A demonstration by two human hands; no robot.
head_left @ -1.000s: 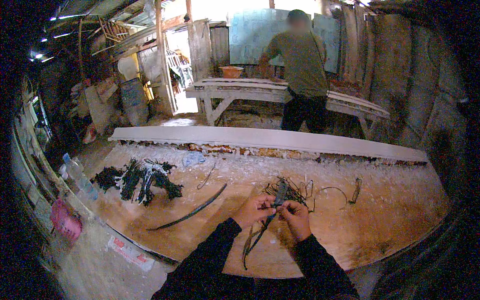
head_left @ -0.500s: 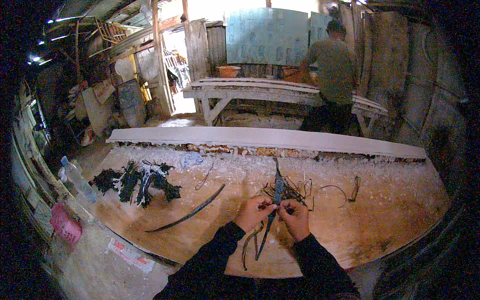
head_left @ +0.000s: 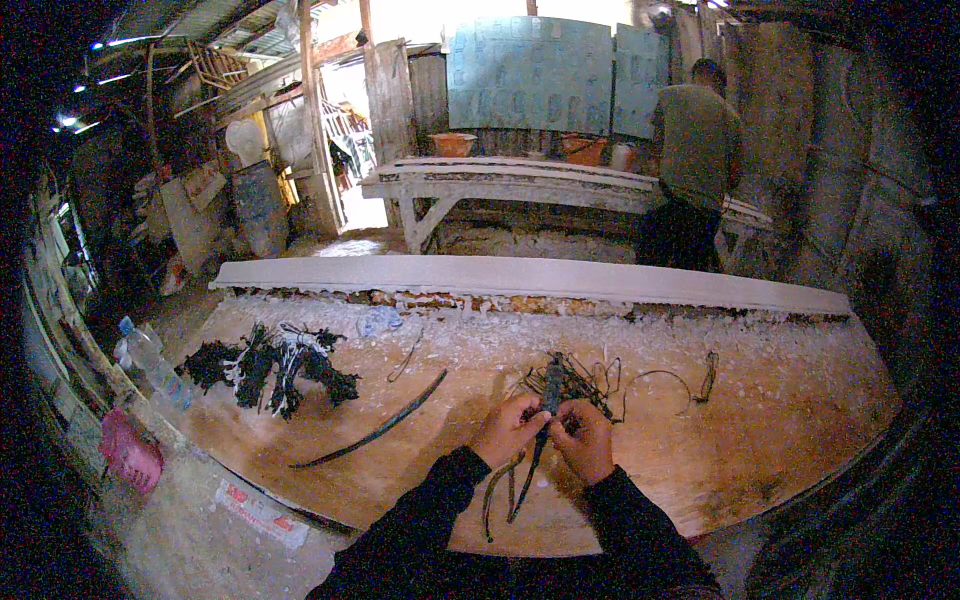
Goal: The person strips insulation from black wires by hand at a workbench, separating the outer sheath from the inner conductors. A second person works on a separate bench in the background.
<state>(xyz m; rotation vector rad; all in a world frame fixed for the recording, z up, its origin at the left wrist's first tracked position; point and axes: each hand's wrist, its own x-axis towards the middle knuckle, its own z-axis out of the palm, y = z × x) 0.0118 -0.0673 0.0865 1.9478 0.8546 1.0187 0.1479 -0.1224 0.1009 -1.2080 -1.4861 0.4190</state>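
Observation:
Close together over the wooden tabletop [head_left: 330, 425], both my hands pinch a dark, narrow strip [head_left: 553, 380]. My left hand [head_left: 506, 430] grips it from the left and my right hand [head_left: 584, 438] from the right, fingertips nearly touching. One part of the strip points away from me; a tapering tail [head_left: 530, 480] hangs down below the fingers. A curved, thinner strip [head_left: 489, 500] lies beside that tail. Behind my hands is a tangle of thin dark strings [head_left: 592, 385], partly covered by them. Another long dark strip [head_left: 380, 430] lies to the left.
Bunches of black and white strands [head_left: 270, 365] lie at left, near a plastic bottle [head_left: 150, 355]. A long white moulding [head_left: 520, 275] runs along the table's far edge. Beyond stand a white bench [head_left: 440, 190], orange basins [head_left: 584, 150] and a person [head_left: 697, 140]. A pink basket [head_left: 130, 452] sits lower left.
The strip's far end, stretched toward the white moulding before, now reaches less far. My hands stay almost in place, still pinching. The person at the back has moved right.

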